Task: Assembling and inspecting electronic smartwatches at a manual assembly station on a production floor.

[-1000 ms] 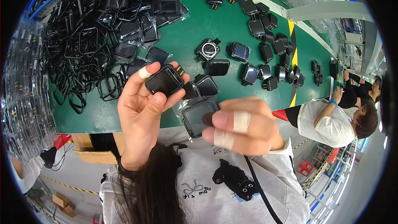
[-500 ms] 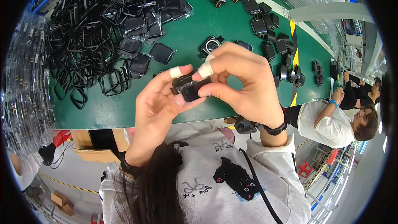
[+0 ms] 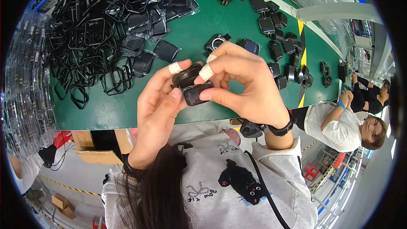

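Between my two hands is a small black watch, its parts spread apart just above the bench. My left hand (image 3: 154, 104) grips the black watch case (image 3: 185, 78) between thumb and fingers. A glossy dark rectangular panel (image 3: 195, 95), likely the watch screen, is pinched by the thumb and fingers of my right hand (image 3: 254, 82). The panel is tilted against the lower edge of the case; whether they are still joined I cannot tell. White tape wraps fingertips on both hands. Beyond my right hand lies a watch body with a pale ring (image 3: 217, 43), and beside it another dark watch (image 3: 250, 46).
A heap of black frames (image 3: 91, 38) and plastic-wrapped screens (image 3: 137, 21) covers the left of the green bench (image 3: 199, 21). Several assembled watch bodies (image 3: 267, 26) stand at the right, near yellow-black tape (image 3: 302, 59). Clear plastic trays (image 3: 26, 80) are stacked at left. A co-worker (image 3: 339, 123) sits at right.
The dark panel and the case have spread further apart, showing more of the case's inside. My left fingers have shifted slightly up and left. At right, the co-worker's head has turned.
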A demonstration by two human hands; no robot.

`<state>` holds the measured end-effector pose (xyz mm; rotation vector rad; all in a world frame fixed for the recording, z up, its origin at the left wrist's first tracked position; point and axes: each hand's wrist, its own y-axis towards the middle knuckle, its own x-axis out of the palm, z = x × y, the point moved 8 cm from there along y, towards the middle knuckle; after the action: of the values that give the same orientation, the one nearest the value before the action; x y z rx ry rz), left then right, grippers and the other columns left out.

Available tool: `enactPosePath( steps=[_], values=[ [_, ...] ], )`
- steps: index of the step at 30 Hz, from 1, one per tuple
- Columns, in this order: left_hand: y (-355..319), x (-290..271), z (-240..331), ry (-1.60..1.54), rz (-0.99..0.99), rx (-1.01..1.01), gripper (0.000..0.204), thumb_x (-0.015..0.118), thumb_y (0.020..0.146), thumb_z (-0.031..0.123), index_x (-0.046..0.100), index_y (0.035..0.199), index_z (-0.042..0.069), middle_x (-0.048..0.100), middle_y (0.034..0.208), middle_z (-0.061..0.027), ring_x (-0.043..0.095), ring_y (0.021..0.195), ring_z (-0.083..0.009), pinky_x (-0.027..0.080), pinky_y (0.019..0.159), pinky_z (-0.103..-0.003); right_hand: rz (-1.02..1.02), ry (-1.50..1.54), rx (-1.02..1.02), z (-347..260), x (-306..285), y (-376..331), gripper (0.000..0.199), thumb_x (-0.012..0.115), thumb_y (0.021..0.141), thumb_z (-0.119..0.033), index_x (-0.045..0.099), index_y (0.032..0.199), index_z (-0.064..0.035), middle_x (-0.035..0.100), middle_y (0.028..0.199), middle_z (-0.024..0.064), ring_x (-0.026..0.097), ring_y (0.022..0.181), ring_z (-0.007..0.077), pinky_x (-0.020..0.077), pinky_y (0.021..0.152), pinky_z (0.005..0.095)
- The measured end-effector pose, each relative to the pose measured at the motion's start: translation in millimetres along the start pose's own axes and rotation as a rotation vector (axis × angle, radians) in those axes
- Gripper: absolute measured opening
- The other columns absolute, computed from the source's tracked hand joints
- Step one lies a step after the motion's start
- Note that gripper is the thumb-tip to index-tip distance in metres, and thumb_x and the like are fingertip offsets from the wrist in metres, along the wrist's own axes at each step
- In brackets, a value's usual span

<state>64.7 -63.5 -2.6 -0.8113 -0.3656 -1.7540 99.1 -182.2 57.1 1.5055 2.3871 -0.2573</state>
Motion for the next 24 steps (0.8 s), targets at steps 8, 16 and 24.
enactPosePath(
  steps=[8, 16, 24],
  values=[
    [-2.5, 3.7, -1.9, -0.035, 0.032, -0.100, 0.040, 0.042, 0.095, 0.006, 0.036, 0.133, -0.005, 0.050, 0.126, -0.0165, 0.054, 0.114, -0.0219, 0.047, 0.096, -0.038, 0.067, -0.118, -0.067, -5.9, -2.9, -1.4, 0.027, 0.074, 0.067, 0.005, 0.063, 0.091, 0.0009, 0.053, 0.095, 0.0075, 0.051, 0.063, 0.0101, 0.0427, 0.054, 0.0229],
    [-5.3, 3.7, -1.4, -0.082, 0.082, -0.123, 0.039, 0.042, 0.095, 0.004, 0.036, 0.133, -0.004, 0.049, 0.127, -0.0155, 0.052, 0.115, -0.0203, 0.046, 0.098, -0.038, 0.091, -0.077, -0.064, -4.1, -1.9, -2.8, 0.025, 0.074, 0.068, 0.005, 0.062, 0.090, 0.0003, 0.052, 0.094, 0.0078, 0.051, 0.063, 0.0097, 0.0420, 0.054, 0.0229],
    [-8.4, 1.9, 1.2, -0.091, 0.061, -0.083, 0.038, 0.041, 0.097, 0.012, 0.038, 0.132, -0.004, 0.048, 0.127, -0.0159, 0.052, 0.114, -0.0202, 0.045, 0.099, -0.039, 0.129, -0.262, -0.167, -18.6, 7.4, -3.5, 0.028, 0.072, 0.067, 0.008, 0.060, 0.090, -0.0016, 0.050, 0.095, 0.0077, 0.050, 0.063, 0.0124, 0.0416, 0.052, 0.0247]
  ],
)
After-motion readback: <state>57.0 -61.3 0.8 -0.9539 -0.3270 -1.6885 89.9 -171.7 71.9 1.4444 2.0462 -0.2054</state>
